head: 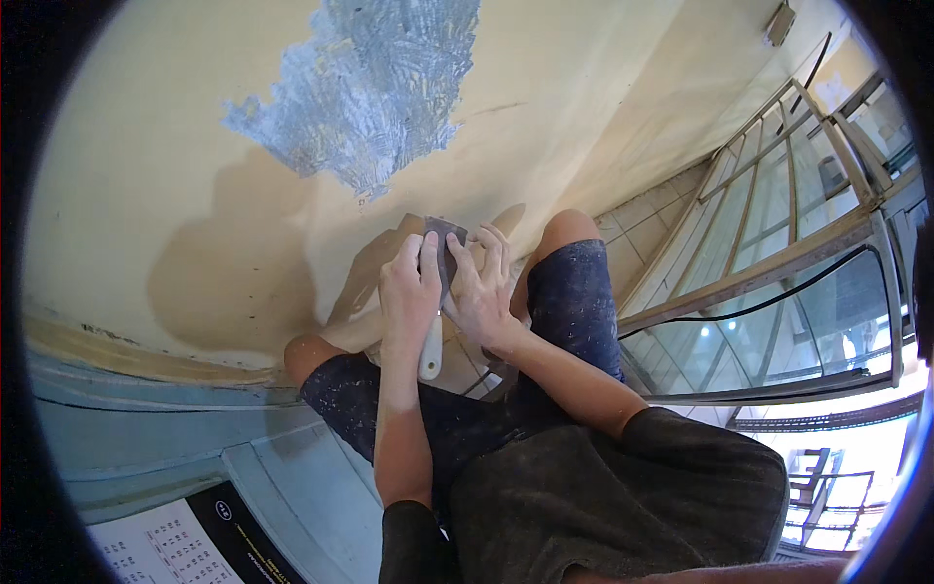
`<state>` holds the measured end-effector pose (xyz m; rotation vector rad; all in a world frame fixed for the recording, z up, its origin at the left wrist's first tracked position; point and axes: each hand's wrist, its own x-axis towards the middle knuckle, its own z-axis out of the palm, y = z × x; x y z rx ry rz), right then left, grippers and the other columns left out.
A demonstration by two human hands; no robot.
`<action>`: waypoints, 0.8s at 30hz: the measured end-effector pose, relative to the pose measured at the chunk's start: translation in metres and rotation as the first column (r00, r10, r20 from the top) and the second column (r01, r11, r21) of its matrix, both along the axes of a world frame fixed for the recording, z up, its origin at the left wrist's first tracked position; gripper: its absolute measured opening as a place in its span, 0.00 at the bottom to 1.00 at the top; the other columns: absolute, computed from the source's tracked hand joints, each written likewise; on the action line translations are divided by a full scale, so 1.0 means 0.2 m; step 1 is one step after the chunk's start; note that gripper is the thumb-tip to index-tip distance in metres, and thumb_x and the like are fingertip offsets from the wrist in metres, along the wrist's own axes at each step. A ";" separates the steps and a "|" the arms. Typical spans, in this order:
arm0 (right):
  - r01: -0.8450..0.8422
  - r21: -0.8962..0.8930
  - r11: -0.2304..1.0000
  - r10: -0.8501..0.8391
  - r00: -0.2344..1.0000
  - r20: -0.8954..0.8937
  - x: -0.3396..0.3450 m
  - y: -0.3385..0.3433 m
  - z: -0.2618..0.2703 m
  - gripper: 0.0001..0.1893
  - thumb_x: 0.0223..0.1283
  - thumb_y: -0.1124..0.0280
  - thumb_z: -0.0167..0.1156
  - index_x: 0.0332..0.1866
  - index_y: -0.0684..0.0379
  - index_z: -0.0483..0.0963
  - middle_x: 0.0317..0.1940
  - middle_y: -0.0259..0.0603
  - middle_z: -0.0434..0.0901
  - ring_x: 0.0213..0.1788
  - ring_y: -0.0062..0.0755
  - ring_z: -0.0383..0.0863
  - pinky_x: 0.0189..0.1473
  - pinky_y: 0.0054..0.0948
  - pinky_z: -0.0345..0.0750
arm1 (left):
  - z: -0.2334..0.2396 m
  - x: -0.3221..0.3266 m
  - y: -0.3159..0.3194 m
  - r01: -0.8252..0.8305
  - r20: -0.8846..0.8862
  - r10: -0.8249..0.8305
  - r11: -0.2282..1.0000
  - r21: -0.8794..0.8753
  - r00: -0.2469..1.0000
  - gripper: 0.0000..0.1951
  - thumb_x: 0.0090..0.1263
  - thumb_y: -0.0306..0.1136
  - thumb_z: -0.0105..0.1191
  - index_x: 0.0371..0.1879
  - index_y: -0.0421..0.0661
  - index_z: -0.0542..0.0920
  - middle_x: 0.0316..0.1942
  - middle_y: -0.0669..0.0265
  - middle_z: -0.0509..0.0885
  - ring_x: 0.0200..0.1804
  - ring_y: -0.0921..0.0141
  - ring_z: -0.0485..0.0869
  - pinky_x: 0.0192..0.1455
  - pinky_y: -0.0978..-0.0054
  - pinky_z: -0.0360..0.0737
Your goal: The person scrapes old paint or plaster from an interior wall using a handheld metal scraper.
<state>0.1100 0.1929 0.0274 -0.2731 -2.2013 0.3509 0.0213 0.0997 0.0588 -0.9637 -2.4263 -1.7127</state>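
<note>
A putty knife with a dark metal blade point(446, 228) and a pale handle hangs handle-down between my hands, in front of the yellow wall point(350, 255). My left hand point(412, 281) grips the blade at one side, thumb along its face. On the other side my right hand point(480, 285) touches the blade with its thumb or a fingertip, the other fingers spread; whether it bears any of the weight I cannot tell. Both hands are dusted with pale powder. Above them the wall has a rough patch of bluish-grey filler point(372, 95) with ragged edges.
A metal-framed glass display case point(751, 270) stands at the right on a tiled floor point(635, 237), with a black cable along it. At lower left are a light-blue wooden panel point(292, 467) and a printed calendar point(168, 540). My knees are close to the wall.
</note>
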 end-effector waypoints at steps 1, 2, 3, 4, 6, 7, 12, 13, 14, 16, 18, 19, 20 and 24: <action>-0.040 0.011 0.999 0.040 0.998 -0.045 -0.02 0.02 -0.01 0.33 0.45 0.80 0.68 0.63 0.68 0.74 0.60 0.60 0.72 0.66 0.66 0.71 0.66 0.58 0.72 | 0.02 0.01 0.00 0.008 0.017 -0.008 1.000 -0.008 1.000 0.18 0.81 0.42 0.50 0.33 0.38 0.77 0.25 0.44 0.80 0.29 0.43 0.81 0.32 0.52 0.73; -0.079 0.024 0.997 0.081 0.993 -0.091 -0.04 0.04 -0.03 0.30 0.46 0.80 0.67 0.60 0.69 0.75 0.58 0.58 0.74 0.63 0.64 0.74 0.65 0.56 0.73 | 0.05 0.02 -0.01 0.011 0.009 -0.011 1.000 -0.022 1.000 0.18 0.81 0.42 0.50 0.33 0.38 0.77 0.25 0.44 0.80 0.29 0.43 0.81 0.32 0.52 0.73; -0.073 0.009 0.997 0.073 0.992 -0.098 -0.05 0.06 -0.02 0.30 0.46 0.80 0.67 0.60 0.69 0.75 0.58 0.58 0.74 0.63 0.64 0.74 0.65 0.56 0.73 | 0.09 0.04 -0.01 0.002 0.006 -0.002 0.998 -0.068 1.000 0.17 0.82 0.41 0.50 0.34 0.38 0.76 0.24 0.45 0.80 0.29 0.44 0.81 0.32 0.53 0.74; -0.123 0.016 0.992 0.124 0.983 -0.135 -0.07 0.09 -0.02 0.27 0.47 0.79 0.66 0.59 0.70 0.76 0.56 0.56 0.75 0.61 0.61 0.77 0.63 0.54 0.75 | 0.12 0.05 -0.01 -0.008 0.003 0.008 0.993 -0.115 1.000 0.17 0.82 0.41 0.50 0.35 0.38 0.75 0.24 0.45 0.80 0.29 0.44 0.81 0.32 0.54 0.74; -0.165 0.005 0.986 0.163 0.970 -0.182 -0.11 0.12 0.00 0.25 0.49 0.78 0.65 0.57 0.70 0.77 0.53 0.54 0.77 0.58 0.58 0.80 0.61 0.51 0.77 | 0.20 0.08 -0.01 -0.008 0.063 0.015 0.994 -0.109 0.998 0.16 0.82 0.40 0.51 0.36 0.38 0.75 0.25 0.47 0.78 0.28 0.56 0.79 0.33 0.59 0.74; -0.207 0.033 0.978 0.209 0.953 -0.221 -0.14 0.12 0.04 0.24 0.50 0.76 0.64 0.57 0.69 0.77 0.52 0.53 0.78 0.56 0.55 0.81 0.58 0.49 0.79 | 0.22 0.09 -0.01 -0.017 0.131 0.028 0.996 -0.085 0.991 0.15 0.82 0.39 0.51 0.37 0.37 0.75 0.26 0.50 0.77 0.28 0.67 0.77 0.35 0.64 0.75; -0.255 0.121 0.959 0.281 0.909 -0.308 -0.26 0.14 0.29 0.24 0.52 0.72 0.63 0.58 0.66 0.78 0.50 0.50 0.79 0.52 0.49 0.83 0.50 0.41 0.82 | 0.38 0.07 -0.01 -0.105 0.025 0.106 0.994 -0.031 0.994 0.13 0.82 0.36 0.52 0.40 0.36 0.77 0.26 0.59 0.79 0.30 0.74 0.73 0.36 0.70 0.75; -0.256 0.133 0.958 0.287 0.892 -0.349 -0.29 0.16 0.32 0.26 0.51 0.72 0.65 0.59 0.66 0.79 0.50 0.48 0.80 0.51 0.48 0.83 0.51 0.41 0.82 | 0.42 0.07 0.01 -0.115 0.083 0.114 0.993 0.003 0.990 0.13 0.82 0.36 0.52 0.41 0.36 0.78 0.26 0.62 0.80 0.31 0.75 0.74 0.37 0.71 0.75; -0.256 0.146 0.956 0.293 0.874 -0.388 -0.31 0.18 0.33 0.27 0.50 0.73 0.67 0.60 0.65 0.80 0.51 0.47 0.80 0.50 0.46 0.83 0.51 0.40 0.82 | 0.41 0.08 0.01 -0.110 0.074 0.110 0.994 -0.015 0.991 0.11 0.81 0.33 0.53 0.50 0.36 0.78 0.33 0.65 0.83 0.33 0.74 0.77 0.39 0.72 0.77; -0.224 0.082 0.971 0.238 0.879 -0.414 -0.33 0.22 0.30 0.27 0.50 0.72 0.65 0.59 0.65 0.79 0.49 0.46 0.80 0.50 0.47 0.83 0.50 0.41 0.81 | 0.40 0.16 0.05 -0.100 0.020 0.100 0.995 -0.002 0.995 0.11 0.81 0.32 0.54 0.54 0.37 0.76 0.36 0.64 0.83 0.34 0.74 0.78 0.39 0.73 0.77; -0.172 0.003 0.985 0.153 0.871 -0.468 -0.34 0.26 0.29 0.27 0.48 0.71 0.64 0.58 0.66 0.79 0.49 0.47 0.78 0.49 0.48 0.82 0.50 0.44 0.79 | 0.40 0.26 0.08 -0.093 -0.032 0.093 0.996 0.012 0.995 0.13 0.81 0.31 0.54 0.58 0.38 0.74 0.40 0.62 0.84 0.36 0.74 0.80 0.39 0.74 0.78; -0.166 -0.010 0.986 0.142 0.872 -0.468 -0.34 0.29 0.27 0.27 0.48 0.71 0.64 0.58 0.66 0.79 0.49 0.47 0.78 0.49 0.48 0.82 0.50 0.44 0.79 | 0.40 0.31 0.08 -0.082 0.041 0.083 0.996 -0.037 0.996 0.15 0.80 0.29 0.54 0.61 0.38 0.72 0.42 0.61 0.83 0.37 0.74 0.80 0.41 0.75 0.78; -0.106 -0.017 0.994 0.086 0.882 -0.463 -0.33 0.32 0.25 0.27 0.48 0.71 0.64 0.59 0.66 0.79 0.50 0.48 0.78 0.50 0.49 0.82 0.51 0.45 0.79 | 0.39 0.35 0.09 -0.068 0.115 0.078 0.994 -0.085 0.990 0.18 0.80 0.28 0.55 0.64 0.38 0.70 0.45 0.60 0.83 0.39 0.74 0.80 0.42 0.76 0.79; -0.077 -0.056 0.995 0.041 0.873 -0.485 -0.37 0.37 0.20 0.27 0.49 0.73 0.64 0.60 0.66 0.80 0.55 0.49 0.78 0.55 0.51 0.81 0.55 0.46 0.80 | 0.35 0.45 0.13 -0.069 0.306 0.100 0.992 -0.109 0.947 0.18 0.81 0.29 0.53 0.63 0.33 0.72 0.49 0.57 0.84 0.47 0.68 0.83 0.54 0.70 0.79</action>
